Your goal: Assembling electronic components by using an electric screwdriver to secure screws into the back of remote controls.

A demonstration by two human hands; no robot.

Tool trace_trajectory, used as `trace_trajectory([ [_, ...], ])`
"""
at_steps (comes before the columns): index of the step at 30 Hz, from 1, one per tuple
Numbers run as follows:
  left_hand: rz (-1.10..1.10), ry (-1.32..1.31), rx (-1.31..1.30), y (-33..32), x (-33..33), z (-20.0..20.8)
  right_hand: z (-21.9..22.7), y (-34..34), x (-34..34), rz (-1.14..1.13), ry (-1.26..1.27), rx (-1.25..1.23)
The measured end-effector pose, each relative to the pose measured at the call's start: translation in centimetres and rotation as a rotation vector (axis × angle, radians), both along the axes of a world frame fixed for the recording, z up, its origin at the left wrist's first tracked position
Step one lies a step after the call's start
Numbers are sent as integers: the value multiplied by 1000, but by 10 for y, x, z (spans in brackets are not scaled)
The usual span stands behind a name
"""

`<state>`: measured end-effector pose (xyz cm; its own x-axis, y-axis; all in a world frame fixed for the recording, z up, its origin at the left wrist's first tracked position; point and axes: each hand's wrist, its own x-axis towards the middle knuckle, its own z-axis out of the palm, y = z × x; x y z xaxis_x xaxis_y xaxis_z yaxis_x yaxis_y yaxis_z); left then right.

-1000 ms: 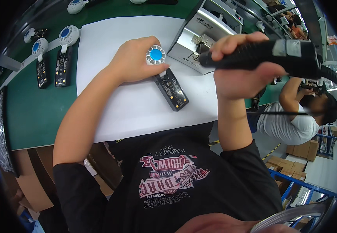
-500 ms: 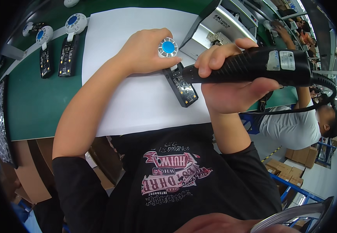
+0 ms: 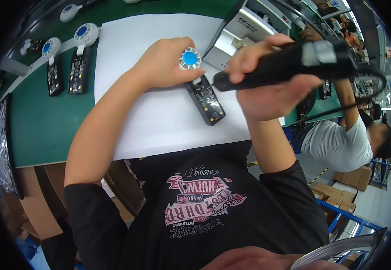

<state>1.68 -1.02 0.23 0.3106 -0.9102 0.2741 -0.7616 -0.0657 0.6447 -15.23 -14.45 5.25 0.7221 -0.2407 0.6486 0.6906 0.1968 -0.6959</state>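
Note:
A corded black electric screwdriver (image 3: pixel 276 67) lies in my right hand (image 3: pixel 267 99), fingers wrapped round its grip. Its nose points left, and the thin bit reaches the right edge of a black handheld housing (image 3: pixel 209 108), near its upper end; whether it touches I cannot tell. An exposed circuit board fills this housing, which lies slanted on a white sheet. At the housing's top sits a round white head with a blue centre (image 3: pixel 190 58). My left hand (image 3: pixel 164 63) is closed on this head, thumb below it and fingers behind, partly hidden.
Behind the screwdriver stands a silver box-shaped machine (image 3: pixel 245 27). Similar devices with round heads (image 3: pixel 79 69) lie on the green mat (image 3: pixel 38 130) to the left. The white sheet (image 3: pixel 137 121) covers the middle. Another person in a white shirt (image 3: pixel 337 146) works at the right.
The screwdriver's nose has shifted right relative to the housing, off the board to its edge, uncovering more of the board. My left hand keeps its hold. The whole view has shifted slightly.

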Motion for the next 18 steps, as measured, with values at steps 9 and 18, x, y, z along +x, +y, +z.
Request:
trace_trajectory([
  [9, 17, -46, -3, 1, 1, -1, 26, -26, -1, -671, -179, -239],
  [18, 46, -19, -32, 5, 9, 1, 19, -7, -38, -344, 41, -48],
])
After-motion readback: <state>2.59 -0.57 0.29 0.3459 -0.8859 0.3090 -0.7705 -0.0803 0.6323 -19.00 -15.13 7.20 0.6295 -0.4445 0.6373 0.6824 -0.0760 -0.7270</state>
